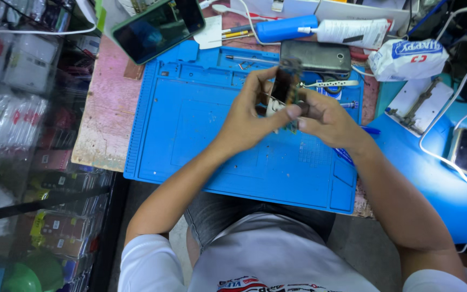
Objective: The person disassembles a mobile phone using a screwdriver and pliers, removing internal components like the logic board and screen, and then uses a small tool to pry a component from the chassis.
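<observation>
Two hands meet above a blue repair mat (206, 124) on the tabletop (104, 124): left hand (247, 116) and right hand (328, 119) both pinch a small circuit board (284, 85), upright between their fingertips; a grey phone (315, 57) lies just beyond.

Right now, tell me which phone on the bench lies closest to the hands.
The grey phone, lying just behind the hands at the blue mat's far edge. The other two phones lie farther away.
</observation>
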